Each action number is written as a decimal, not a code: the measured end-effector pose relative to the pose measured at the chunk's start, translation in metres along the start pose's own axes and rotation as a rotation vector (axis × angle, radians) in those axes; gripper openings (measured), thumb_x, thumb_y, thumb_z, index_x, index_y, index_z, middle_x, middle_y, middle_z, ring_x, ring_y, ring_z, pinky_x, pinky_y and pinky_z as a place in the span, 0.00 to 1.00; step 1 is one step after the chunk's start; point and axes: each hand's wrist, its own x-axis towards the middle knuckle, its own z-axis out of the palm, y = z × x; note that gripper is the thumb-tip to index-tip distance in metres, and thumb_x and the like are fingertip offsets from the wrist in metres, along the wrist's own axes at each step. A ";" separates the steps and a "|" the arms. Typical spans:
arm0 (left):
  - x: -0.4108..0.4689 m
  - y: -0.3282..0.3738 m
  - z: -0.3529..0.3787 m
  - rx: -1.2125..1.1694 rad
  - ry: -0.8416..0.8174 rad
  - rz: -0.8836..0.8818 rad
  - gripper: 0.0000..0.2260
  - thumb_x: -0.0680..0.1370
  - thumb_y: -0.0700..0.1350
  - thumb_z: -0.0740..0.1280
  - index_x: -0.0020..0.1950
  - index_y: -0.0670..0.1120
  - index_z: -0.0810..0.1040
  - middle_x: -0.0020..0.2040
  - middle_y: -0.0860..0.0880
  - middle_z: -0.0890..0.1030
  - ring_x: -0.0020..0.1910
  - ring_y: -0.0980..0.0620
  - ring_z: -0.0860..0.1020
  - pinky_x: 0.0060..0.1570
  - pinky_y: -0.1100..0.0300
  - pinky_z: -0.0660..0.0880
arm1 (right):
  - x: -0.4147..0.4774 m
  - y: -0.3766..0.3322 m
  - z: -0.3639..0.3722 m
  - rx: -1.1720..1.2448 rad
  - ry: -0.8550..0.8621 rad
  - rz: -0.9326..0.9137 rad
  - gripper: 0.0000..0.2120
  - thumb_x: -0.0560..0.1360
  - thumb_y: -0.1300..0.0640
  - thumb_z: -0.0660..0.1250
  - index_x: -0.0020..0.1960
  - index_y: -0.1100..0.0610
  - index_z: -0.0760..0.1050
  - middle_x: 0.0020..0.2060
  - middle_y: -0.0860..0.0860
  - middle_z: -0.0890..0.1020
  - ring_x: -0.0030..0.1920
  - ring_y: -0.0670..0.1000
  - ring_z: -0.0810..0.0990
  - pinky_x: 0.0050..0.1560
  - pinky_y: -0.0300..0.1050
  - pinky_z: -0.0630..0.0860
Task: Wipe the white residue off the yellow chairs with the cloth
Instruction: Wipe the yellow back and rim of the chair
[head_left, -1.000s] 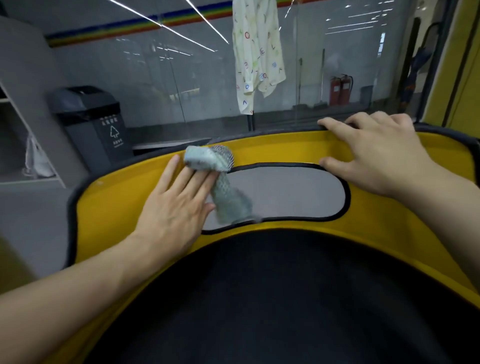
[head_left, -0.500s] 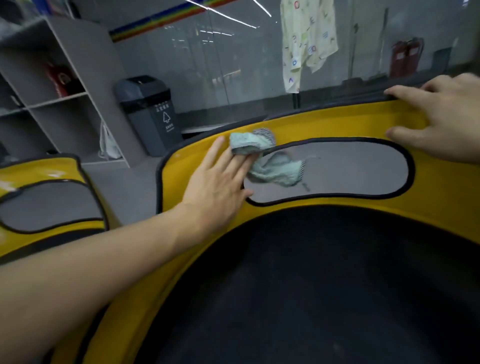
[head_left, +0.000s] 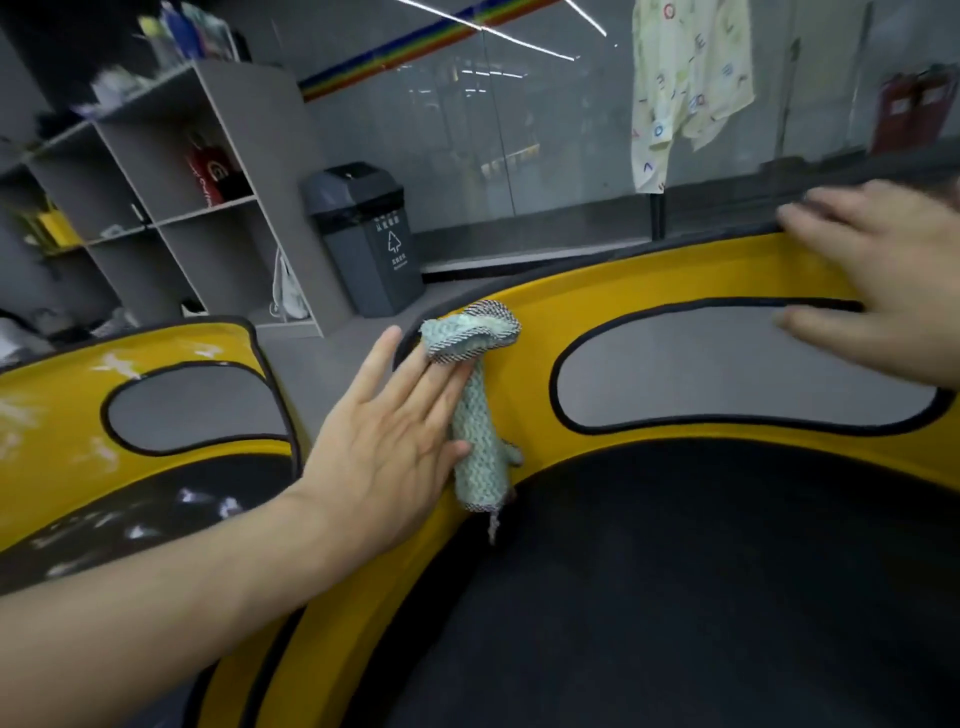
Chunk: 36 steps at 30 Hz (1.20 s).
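View has swung left since half a second ago: a second yellow chair (head_left: 57, 415) is now in frame left of the near chair (head_left: 545, 332), and the left hand (head_left: 395, 447) with the cloth (head_left: 475, 415) has slid from the cutout's left end down toward the near chair's left corner. Right hand (head_left: 883, 280) has lifted off the top rim; blurred.

Near chair: rigid yellow shell, no residue visible on it. Second chair: white smears across the yellow rim and dark seat, not yet done by the look of it.

Cloth: light, soft waffle weave, bunched into a roll, sits left of the near chair's grey cutout (head_left: 727, 364), one end folded over the fingertips, the other hanging past the yellow edge with a loose thread. I'd expect it to slip under a flat palm; better balled up in the fist.

Grip, left: fingers flat and extended, pressing the cloth against the shell, not closed round it. Grip, right: spread open, holding nothing, hovering at the cutout's right end.
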 end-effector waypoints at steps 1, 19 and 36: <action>0.007 0.003 -0.001 -0.028 0.018 -0.018 0.32 0.84 0.59 0.39 0.80 0.40 0.36 0.81 0.43 0.40 0.79 0.42 0.36 0.75 0.39 0.32 | 0.005 -0.029 -0.003 -0.035 -0.012 -0.063 0.42 0.73 0.26 0.48 0.81 0.47 0.49 0.79 0.50 0.57 0.78 0.57 0.58 0.75 0.70 0.51; 0.047 0.024 -0.011 0.027 0.046 -0.113 0.32 0.84 0.58 0.44 0.80 0.38 0.42 0.81 0.39 0.45 0.80 0.37 0.40 0.75 0.40 0.31 | 0.063 -0.168 0.004 0.483 0.114 -0.470 0.31 0.71 0.55 0.54 0.74 0.51 0.67 0.68 0.49 0.75 0.67 0.54 0.70 0.70 0.49 0.61; 0.012 0.028 -0.015 0.224 -0.218 0.021 0.30 0.84 0.54 0.41 0.79 0.36 0.40 0.81 0.37 0.46 0.80 0.36 0.42 0.75 0.41 0.32 | 0.063 -0.163 -0.012 0.456 0.017 -0.419 0.32 0.75 0.65 0.58 0.78 0.51 0.62 0.74 0.52 0.68 0.72 0.57 0.65 0.69 0.48 0.62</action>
